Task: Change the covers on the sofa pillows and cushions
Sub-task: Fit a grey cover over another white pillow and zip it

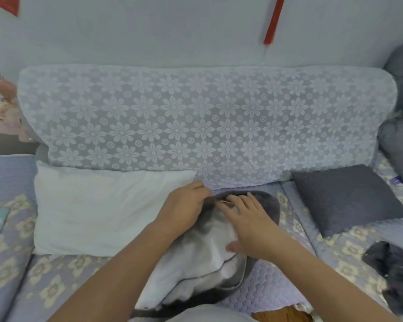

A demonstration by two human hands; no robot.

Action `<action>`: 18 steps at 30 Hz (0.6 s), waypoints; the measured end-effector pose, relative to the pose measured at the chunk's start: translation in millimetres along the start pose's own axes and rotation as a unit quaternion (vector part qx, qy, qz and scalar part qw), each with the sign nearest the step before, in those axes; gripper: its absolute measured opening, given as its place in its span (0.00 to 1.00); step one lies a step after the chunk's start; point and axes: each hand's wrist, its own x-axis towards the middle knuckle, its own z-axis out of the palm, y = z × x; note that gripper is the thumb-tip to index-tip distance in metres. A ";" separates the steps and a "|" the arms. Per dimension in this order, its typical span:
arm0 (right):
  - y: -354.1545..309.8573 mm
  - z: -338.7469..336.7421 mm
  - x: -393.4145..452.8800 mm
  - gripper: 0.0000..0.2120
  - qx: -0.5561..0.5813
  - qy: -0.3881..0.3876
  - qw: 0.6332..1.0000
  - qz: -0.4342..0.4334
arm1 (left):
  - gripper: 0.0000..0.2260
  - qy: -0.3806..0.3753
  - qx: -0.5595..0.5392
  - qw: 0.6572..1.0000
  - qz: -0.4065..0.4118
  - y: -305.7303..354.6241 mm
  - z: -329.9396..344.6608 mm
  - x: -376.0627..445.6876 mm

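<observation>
Soft, even, cool bluish light, with no glare or hard shadows. The whole view is slightly soft. Wide-angle bending curves the sofa backrest [207, 122], and the edges blur.

I see open seat [275, 289] to the near right of the grey-covered cushion [209, 247] my hands work on, and a strip of bare seat at near left. Left of it, the white pillow [98, 212] fills the far-left seat up to the lace-covered backrest [196, 126], which walls off the far side. On the right, a dark grey pillow [349, 198] and crumpled dark fabric [391, 263] block that end.
</observation>
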 end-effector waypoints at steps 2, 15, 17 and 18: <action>11.3 25.4 5.3 0.29 -0.024 0.074 0.995 0.058 | 0.10 -0.014 -0.009 1.000 0.017 -2.0 8.4 1.8; -27.5 -16.1 8.3 0.09 0.337 -0.075 0.919 0.193 | 0.14 -0.191 0.109 0.905 -0.365 -89.9 65.7 -157.9; -32.9 -19.7 6.9 0.08 0.341 -0.095 0.916 0.187 | 0.12 -0.222 0.153 0.877 -0.397 -98.6 62.5 -171.0; -33.3 -21.3 5.0 0.08 0.357 -0.096 0.909 0.195 | 0.11 -0.236 0.174 0.858 -0.422 -102.3 56.7 -180.6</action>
